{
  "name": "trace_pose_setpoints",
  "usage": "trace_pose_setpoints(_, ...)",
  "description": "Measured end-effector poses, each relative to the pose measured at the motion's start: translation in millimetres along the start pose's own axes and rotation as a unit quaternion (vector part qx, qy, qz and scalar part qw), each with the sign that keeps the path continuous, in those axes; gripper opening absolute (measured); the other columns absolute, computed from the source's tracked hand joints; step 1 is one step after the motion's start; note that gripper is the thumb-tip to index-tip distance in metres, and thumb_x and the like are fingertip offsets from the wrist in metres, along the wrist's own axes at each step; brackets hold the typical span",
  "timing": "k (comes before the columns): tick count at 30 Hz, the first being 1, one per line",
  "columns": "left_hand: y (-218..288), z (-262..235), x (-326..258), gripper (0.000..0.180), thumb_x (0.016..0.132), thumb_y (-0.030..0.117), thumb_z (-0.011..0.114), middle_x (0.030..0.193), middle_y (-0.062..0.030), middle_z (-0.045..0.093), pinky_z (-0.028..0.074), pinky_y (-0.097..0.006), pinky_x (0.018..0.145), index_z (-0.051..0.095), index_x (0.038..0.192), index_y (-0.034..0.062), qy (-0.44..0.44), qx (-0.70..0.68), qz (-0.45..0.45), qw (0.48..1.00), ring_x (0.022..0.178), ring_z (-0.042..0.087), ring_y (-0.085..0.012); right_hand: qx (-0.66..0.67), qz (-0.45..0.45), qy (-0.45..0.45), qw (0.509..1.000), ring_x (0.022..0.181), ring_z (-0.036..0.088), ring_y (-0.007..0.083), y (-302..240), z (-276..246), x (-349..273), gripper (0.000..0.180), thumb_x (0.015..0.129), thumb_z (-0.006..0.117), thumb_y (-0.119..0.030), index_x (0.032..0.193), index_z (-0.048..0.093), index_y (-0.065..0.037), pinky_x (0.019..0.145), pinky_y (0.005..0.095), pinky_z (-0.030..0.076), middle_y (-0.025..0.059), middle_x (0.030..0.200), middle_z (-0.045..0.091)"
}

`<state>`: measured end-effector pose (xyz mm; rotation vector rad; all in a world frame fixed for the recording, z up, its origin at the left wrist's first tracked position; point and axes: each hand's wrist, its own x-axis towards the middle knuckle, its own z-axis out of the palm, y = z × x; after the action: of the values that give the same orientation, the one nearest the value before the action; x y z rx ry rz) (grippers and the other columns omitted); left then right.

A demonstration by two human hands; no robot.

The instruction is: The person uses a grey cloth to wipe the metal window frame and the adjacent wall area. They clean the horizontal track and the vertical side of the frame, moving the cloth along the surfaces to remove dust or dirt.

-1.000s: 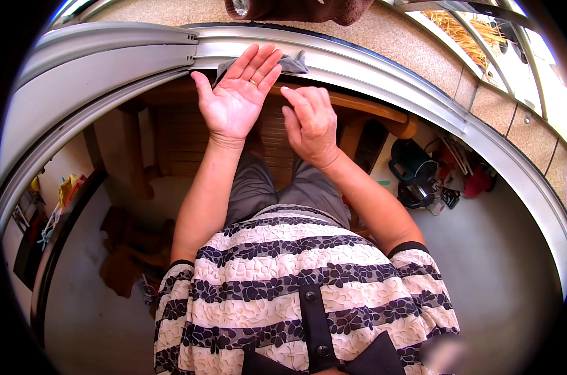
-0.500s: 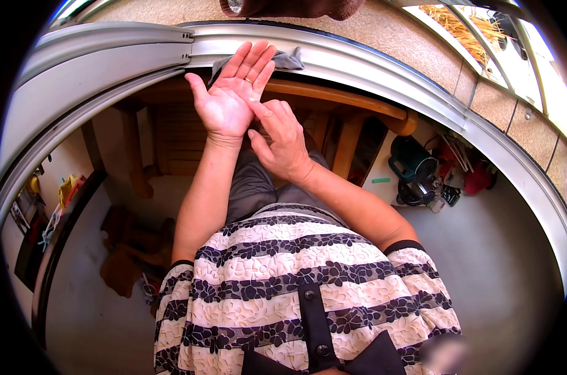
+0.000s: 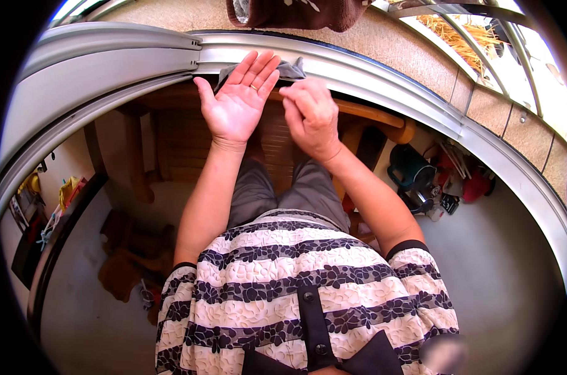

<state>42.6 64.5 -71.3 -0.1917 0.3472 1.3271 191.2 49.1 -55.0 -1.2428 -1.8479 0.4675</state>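
Observation:
My left hand (image 3: 236, 109) is held palm up over the wooden bench, its fingers stretched out and a thin ring on one of them. Nothing lies on the bare palm. Beside it, to the right and a short gap apart, is my right hand (image 3: 313, 119), back upward, with fingers curled in and the tips slightly blurred. I see nothing held in it. A grey cloth (image 3: 289, 67) lies on the metal window track (image 3: 371, 69) just behind my left fingers, which partly hide it.
A slatted wooden bench (image 3: 183, 144) stands below my hands. A green and black machine (image 3: 411, 169) and red items (image 3: 477, 184) sit on the floor to the right. Small brown wooden furniture (image 3: 124, 269) is at lower left. A brown towel (image 3: 302, 14) hangs at the top.
My right hand has lifted off my left palm and moved up and to the right, its extended index finger now curled in. My left hand stays open, shifted slightly.

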Motion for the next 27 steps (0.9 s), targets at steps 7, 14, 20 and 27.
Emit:
trace_pose_setpoints(7,21.8,-49.3,-15.8,0.061,0.093,0.048,0.043,0.117,-0.0245,0.057,0.046,-0.039,0.089,0.051,0.119,-0.0072,0.005,0.198,0.051,0.979,0.104,0.057,-0.0314,-0.147,-0.091,-0.13,0.976,0.077,0.055,0.0245,32.6,12.3,41.0,0.009,0.07,0.067,-0.015,0.07,0.059,-0.009,0.061,0.0353,0.048,0.0037,0.078,0.054)
trace_pose_setpoints(14,29.9,-105.2,-21.4,0.054,0.071,0.02,0.077,0.118,-0.0194,0.048,0.043,-0.041,0.088,0.053,0.114,-0.0007,0.137,0.783,0.299,0.529,0.107,0.048,-0.0313,-0.145,-0.096,-0.241,0.955,0.074,0.056,0.0275,45.2,1.8,52.9,0.013,0.071,0.065,-0.017,0.072,0.055,-0.008,0.058,0.0388,0.048,0.0059,0.075,0.054)
trace_pose_setpoints(20,40.3,-123.7,-20.6,0.04,0.075,0.016,0.07,0.117,-0.0196,0.053,0.037,-0.045,0.094,0.058,0.112,0.0035,0.086,0.876,0.275,0.387,0.11,0.044,-0.0408,-0.19,-0.1,-0.253,0.943,0.081,0.061,0.0294,42.6,21.5,62.4,0.031,0.054,0.076,-0.025,0.076,0.061,-0.01,0.064,0.0398,0.051,0.0083,0.078,0.059)
trace_pose_setpoints(27,50.6,-108.7,-34.7,0.033,0.094,0.014,0.051,0.113,-0.011,0.058,0.04,-0.031,0.091,0.051,0.12,-0.0053,0.149,0.691,0.205,0.677,0.101,0.052,-0.0191,-0.13,-0.047,-0.282,0.949,0.072,0.062,0.0291,40.3,48.8,60.2,0.02,0.064,0.065,-0.014,0.08,0.055,-0.009,0.056,0.0415,0.05,0.0085,0.081,0.057)
